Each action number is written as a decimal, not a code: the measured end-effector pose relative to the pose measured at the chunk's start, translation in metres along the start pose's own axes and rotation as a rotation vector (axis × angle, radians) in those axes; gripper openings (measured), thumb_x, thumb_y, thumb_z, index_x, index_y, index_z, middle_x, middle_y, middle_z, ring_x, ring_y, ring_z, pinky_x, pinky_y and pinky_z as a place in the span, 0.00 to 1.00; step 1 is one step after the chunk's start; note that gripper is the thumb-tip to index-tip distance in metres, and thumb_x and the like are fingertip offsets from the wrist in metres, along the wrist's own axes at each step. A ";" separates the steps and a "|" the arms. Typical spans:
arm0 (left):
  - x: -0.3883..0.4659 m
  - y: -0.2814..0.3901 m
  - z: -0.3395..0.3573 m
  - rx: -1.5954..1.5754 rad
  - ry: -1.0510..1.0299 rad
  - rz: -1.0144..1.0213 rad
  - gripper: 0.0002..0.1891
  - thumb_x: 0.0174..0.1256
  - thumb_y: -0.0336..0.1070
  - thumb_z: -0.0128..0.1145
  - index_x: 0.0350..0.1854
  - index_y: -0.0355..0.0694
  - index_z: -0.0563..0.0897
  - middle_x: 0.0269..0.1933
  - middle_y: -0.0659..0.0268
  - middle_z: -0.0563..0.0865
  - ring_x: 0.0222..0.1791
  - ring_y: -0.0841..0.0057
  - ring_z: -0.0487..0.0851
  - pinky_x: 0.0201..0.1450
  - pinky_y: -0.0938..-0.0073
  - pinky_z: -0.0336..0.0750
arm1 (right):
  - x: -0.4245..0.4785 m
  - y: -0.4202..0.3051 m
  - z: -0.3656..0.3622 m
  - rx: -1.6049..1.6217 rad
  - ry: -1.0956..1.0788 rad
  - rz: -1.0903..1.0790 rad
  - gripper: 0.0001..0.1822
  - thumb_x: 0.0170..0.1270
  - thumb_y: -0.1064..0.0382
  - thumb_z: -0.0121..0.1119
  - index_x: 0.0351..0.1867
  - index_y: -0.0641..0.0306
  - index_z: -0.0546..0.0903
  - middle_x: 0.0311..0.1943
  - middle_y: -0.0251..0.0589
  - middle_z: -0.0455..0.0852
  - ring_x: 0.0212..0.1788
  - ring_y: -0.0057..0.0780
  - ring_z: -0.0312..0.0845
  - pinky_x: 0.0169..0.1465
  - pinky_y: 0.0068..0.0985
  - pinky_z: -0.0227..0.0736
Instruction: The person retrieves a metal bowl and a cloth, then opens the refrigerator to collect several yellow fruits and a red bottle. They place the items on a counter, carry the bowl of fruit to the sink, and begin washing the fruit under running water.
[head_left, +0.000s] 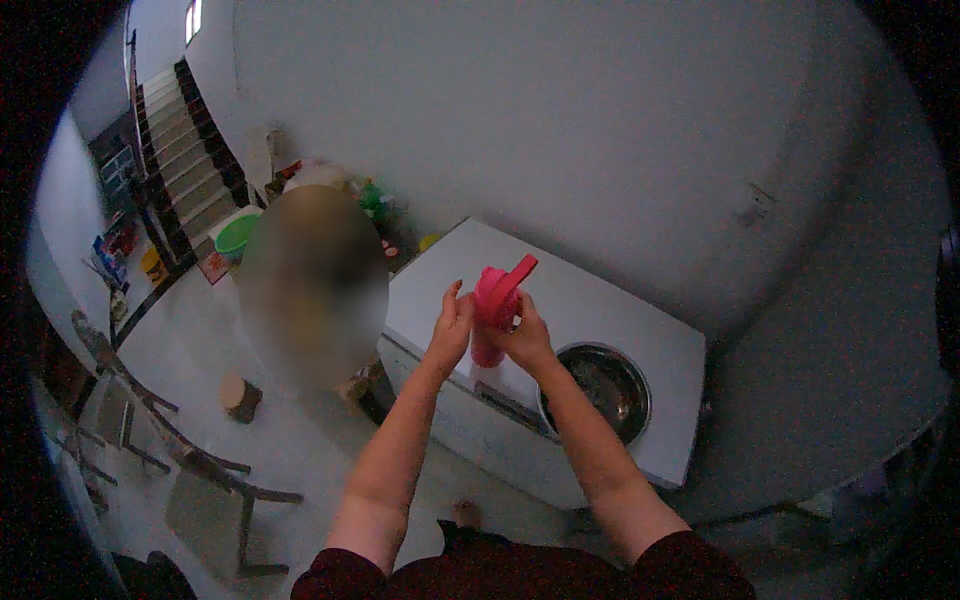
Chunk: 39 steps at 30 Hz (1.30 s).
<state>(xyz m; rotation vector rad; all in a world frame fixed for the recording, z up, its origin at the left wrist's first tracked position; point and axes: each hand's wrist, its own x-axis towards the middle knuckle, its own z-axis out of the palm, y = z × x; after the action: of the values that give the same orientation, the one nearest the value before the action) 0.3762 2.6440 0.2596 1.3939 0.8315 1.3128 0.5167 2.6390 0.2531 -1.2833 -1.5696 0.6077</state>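
A bright pink bottle (488, 352) with a pink lid (495, 296) and a raised carry loop (521, 274) is above the white chest-like top in front of me. My right hand (529, 337) is closed around its right side, just below the lid. Close by on the left is my left hand (450, 326), fingers extended; whether it touches the bottle is unclear. The bottle's base seems to be at or just over the white surface, and I cannot tell if it rests there. Beneath my right forearm, a round metal basin (619, 382) is partly covered from view.
The white surface (570, 289) runs along a grey wall (525, 112). A blurred oval hides what is left of it. Farther left are a green basin (238, 232), a small stool (238, 397), chairs (206, 517) and a staircase (176, 142).
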 end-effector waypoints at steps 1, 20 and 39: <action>0.001 -0.006 0.001 0.002 0.021 -0.023 0.26 0.64 0.47 0.36 0.60 0.40 0.51 0.54 0.59 0.67 0.55 0.72 0.63 0.58 0.73 0.54 | 0.003 -0.001 0.001 -0.017 -0.012 0.012 0.39 0.35 0.55 0.69 0.51 0.60 0.62 0.44 0.41 0.74 0.46 0.35 0.71 0.47 0.28 0.65; 0.028 -0.053 0.009 -0.002 0.088 -0.137 0.26 0.63 0.49 0.38 0.59 0.38 0.56 0.56 0.57 0.65 0.57 0.69 0.62 0.58 0.72 0.55 | 0.025 0.018 0.002 -0.117 -0.201 0.174 0.46 0.43 0.57 0.63 0.60 0.64 0.46 0.53 0.53 0.64 0.56 0.39 0.61 0.55 0.29 0.57; -0.148 0.082 0.186 -0.086 -0.388 0.316 0.23 0.55 0.29 0.48 0.54 0.36 0.61 0.52 0.58 0.70 0.53 0.70 0.66 0.55 0.71 0.57 | -0.268 -0.138 -0.202 -0.507 0.061 0.098 0.16 0.53 0.58 0.55 0.41 0.65 0.74 0.37 0.46 0.78 0.38 0.34 0.75 0.42 0.27 0.65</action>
<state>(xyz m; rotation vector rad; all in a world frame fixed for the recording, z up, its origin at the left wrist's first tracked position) 0.5198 2.4450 0.3146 1.6871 0.2985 1.2341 0.6271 2.3071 0.3496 -1.7423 -1.6763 0.2272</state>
